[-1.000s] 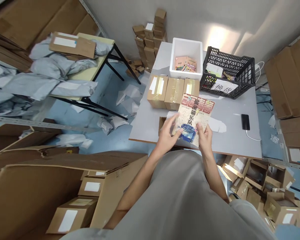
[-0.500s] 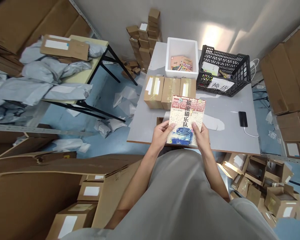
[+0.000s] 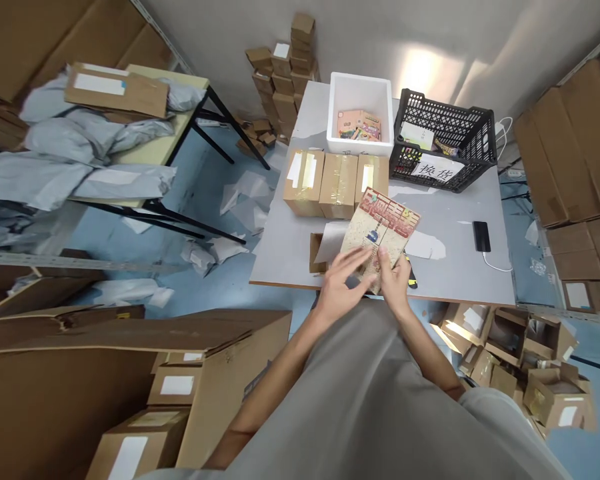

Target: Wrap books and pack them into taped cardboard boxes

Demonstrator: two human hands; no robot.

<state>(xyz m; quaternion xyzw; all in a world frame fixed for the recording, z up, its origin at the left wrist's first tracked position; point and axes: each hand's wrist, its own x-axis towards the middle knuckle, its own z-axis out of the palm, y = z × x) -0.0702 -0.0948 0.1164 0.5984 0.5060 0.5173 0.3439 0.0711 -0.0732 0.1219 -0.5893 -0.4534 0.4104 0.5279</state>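
A paperback book (image 3: 385, 230) with a beige cover and red title band is tilted over the near edge of the grey table (image 3: 450, 267). My right hand (image 3: 394, 280) grips its lower right edge with closed fingers. My left hand (image 3: 341, 288) lies against the book's lower left cover, fingers stretched out. Under the book lie a white sheet (image 3: 333, 239) and a small flat cardboard box (image 3: 316, 252).
Three taped cardboard boxes (image 3: 336, 183) stand in a row behind the book. Further back are a white foam box (image 3: 361, 113) and a black crate (image 3: 443, 148). A phone (image 3: 481, 235) charges at the right. Open cartons (image 3: 155, 400) sit at lower left.
The book has turned from upright in both hands to tilted right with a different cover showing. My left hand let go of its edge and now rests flat on the cover.
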